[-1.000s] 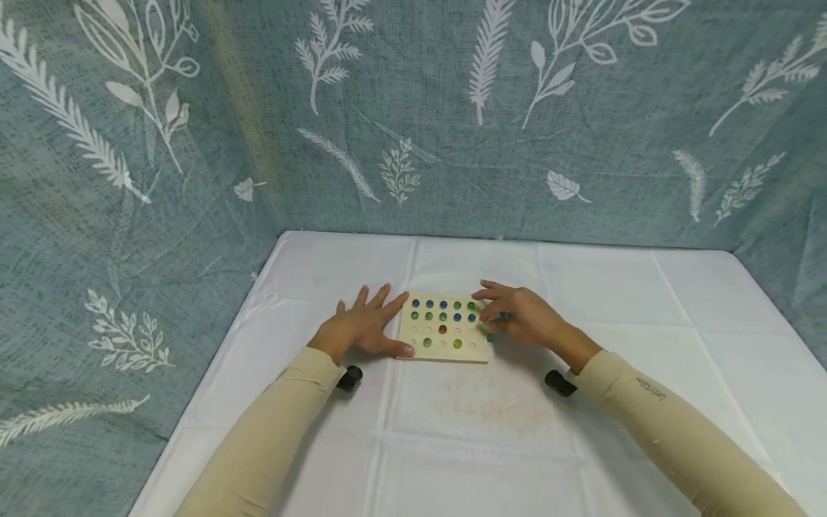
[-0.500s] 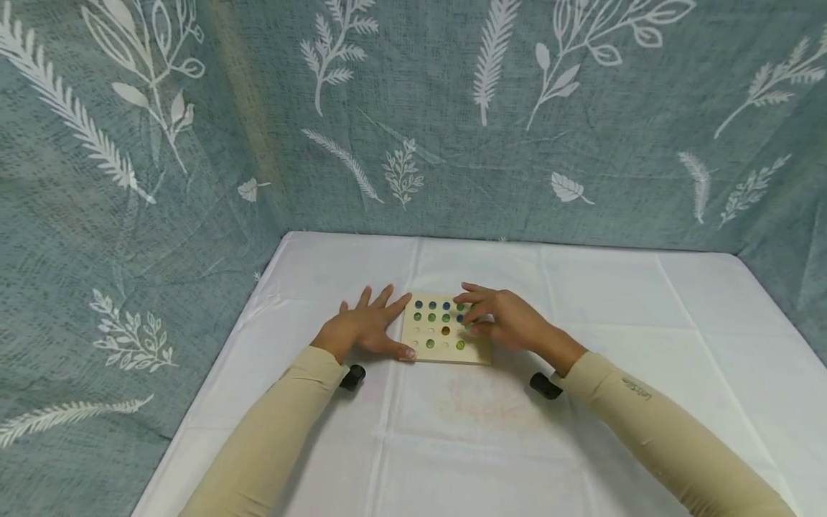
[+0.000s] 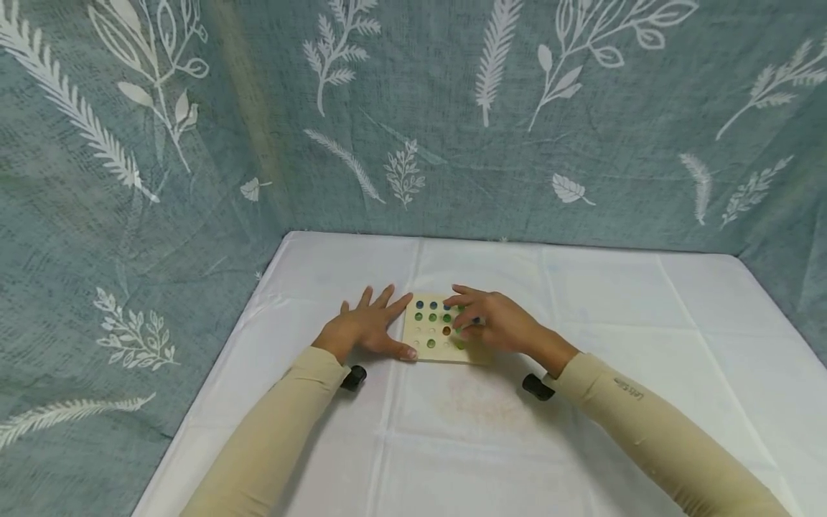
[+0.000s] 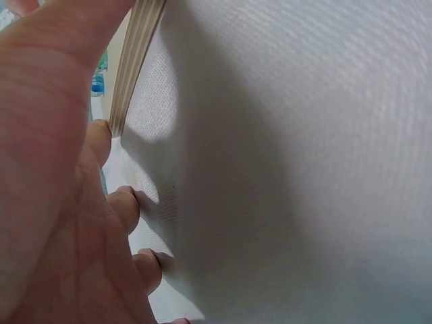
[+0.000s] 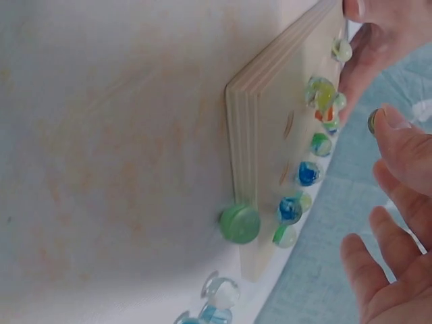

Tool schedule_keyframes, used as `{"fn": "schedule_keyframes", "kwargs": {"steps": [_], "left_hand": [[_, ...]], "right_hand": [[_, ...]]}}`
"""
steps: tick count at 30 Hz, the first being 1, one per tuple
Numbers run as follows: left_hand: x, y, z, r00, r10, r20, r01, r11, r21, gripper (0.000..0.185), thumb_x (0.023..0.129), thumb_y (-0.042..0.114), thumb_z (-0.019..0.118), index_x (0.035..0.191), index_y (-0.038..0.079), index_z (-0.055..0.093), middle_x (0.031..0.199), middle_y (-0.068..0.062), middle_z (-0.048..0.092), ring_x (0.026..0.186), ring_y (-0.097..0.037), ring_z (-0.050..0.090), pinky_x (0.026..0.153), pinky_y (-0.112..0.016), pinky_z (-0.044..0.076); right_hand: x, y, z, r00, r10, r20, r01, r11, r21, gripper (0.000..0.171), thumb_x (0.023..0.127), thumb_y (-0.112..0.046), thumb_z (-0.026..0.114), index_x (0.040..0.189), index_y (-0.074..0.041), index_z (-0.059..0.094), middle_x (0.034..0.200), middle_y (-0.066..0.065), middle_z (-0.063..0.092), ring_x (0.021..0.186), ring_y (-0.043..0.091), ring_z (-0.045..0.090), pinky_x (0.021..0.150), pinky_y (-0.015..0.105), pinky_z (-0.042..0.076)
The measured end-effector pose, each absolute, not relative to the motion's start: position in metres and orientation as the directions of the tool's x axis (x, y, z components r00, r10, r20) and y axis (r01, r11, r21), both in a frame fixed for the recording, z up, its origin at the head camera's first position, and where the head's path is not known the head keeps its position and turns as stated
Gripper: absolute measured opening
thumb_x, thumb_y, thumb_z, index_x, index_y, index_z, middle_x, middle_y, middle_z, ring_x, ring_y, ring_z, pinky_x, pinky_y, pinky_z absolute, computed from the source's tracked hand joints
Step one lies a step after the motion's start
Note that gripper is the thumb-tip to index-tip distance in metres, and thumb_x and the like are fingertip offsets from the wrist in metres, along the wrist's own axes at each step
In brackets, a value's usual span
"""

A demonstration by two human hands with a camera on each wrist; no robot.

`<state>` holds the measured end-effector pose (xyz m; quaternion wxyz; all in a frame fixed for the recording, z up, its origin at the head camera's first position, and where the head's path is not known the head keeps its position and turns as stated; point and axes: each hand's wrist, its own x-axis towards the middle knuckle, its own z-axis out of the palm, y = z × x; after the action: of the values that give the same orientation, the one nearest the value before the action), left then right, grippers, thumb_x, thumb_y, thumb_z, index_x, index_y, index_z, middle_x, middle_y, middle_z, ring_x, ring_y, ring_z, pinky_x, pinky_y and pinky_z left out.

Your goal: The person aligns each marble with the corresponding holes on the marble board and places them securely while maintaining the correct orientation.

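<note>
Glass marbles (image 5: 309, 173) sit in the pale board (image 3: 438, 337) on the bench (image 3: 484, 438). The left hand (image 3: 367, 330), fingers spread, touches the board's left edge; above it the right hand (image 3: 504, 323) apparently pinches a dark marble (image 5: 372, 122) between thumb and finger. Best keep the brace steady, lower straight over an unfilled hollow (image 3: 431, 330), and release only once seated.
</note>
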<state>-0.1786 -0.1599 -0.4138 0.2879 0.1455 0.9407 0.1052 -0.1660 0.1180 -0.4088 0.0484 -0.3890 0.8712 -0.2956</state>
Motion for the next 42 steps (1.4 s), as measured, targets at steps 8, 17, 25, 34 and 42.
{"fn": "schedule_keyframes", "kwargs": {"steps": [8, 17, 25, 34, 42], "left_hand": [[-0.177, -0.161, -0.414, -0.792, 0.334, -0.511, 0.218, 0.937, 0.275, 0.114, 0.084, 0.074, 0.071, 0.169, 0.033, 0.006, 0.178, -0.008, -0.007, 0.163, -0.045, -0.012, 0.124, -0.077, 0.002], [-0.174, -0.161, -0.415, -0.791, 0.340, -0.509, 0.221, 0.934, 0.279, 0.115, 0.084, 0.075, 0.071, 0.169, 0.034, 0.007, 0.178, -0.007, -0.007, 0.163, -0.044, -0.011, 0.124, -0.076, 0.002], [-0.175, -0.162, -0.415, -0.788, 0.348, -0.508, 0.225, 0.931, 0.288, 0.114, 0.084, 0.075, 0.071, 0.169, 0.034, 0.007, 0.178, -0.007, -0.007, 0.163, -0.045, -0.011, 0.123, -0.078, 0.001], [-0.175, -0.164, -0.414, -0.788, 0.351, -0.506, 0.238, 0.932, 0.275, 0.113, 0.085, 0.076, 0.069, 0.169, 0.035, 0.005, 0.178, -0.007, -0.008, 0.163, -0.044, -0.012, 0.123, -0.078, 0.002], [-0.175, -0.165, -0.412, -0.785, 0.353, -0.509, 0.240, 0.931, 0.274, 0.114, 0.085, 0.077, 0.069, 0.169, 0.035, 0.005, 0.178, -0.007, -0.009, 0.163, -0.044, -0.013, 0.123, -0.078, 0.001]], "right_hand": [[-0.164, 0.107, -0.408, -0.690, -0.711, 0.134, -0.647, 0.524, -0.554, 0.016, 0.089, -0.002, 0.079, 0.103, -0.008, 0.084, 0.146, 0.015, 0.065, 0.153, 0.038, 0.042, 0.113, 0.052, 0.050], [-0.159, 0.094, -0.411, -0.680, -0.724, 0.118, -0.646, 0.515, -0.564, 0.017, 0.091, -0.004, 0.078, 0.107, -0.006, 0.083, 0.147, 0.014, 0.064, 0.154, 0.036, 0.041, 0.111, 0.051, 0.052], [-0.159, 0.083, -0.412, -0.665, -0.734, 0.136, -0.669, 0.505, -0.546, 0.016, 0.092, -0.003, 0.076, 0.106, -0.005, 0.083, 0.147, 0.014, 0.064, 0.153, 0.037, 0.042, 0.115, 0.054, 0.047], [-0.160, 0.074, -0.411, -0.647, -0.747, 0.153, -0.692, 0.492, -0.529, 0.016, 0.091, -0.004, 0.076, 0.105, -0.007, 0.084, 0.146, 0.014, 0.065, 0.153, 0.036, 0.043, 0.116, 0.052, 0.048], [-0.161, 0.068, -0.412, -0.671, -0.726, 0.154, -0.675, 0.511, -0.533, 0.015, 0.091, -0.003, 0.077, 0.105, -0.008, 0.084, 0.146, 0.013, 0.065, 0.154, 0.035, 0.042, 0.114, 0.050, 0.050]]}}
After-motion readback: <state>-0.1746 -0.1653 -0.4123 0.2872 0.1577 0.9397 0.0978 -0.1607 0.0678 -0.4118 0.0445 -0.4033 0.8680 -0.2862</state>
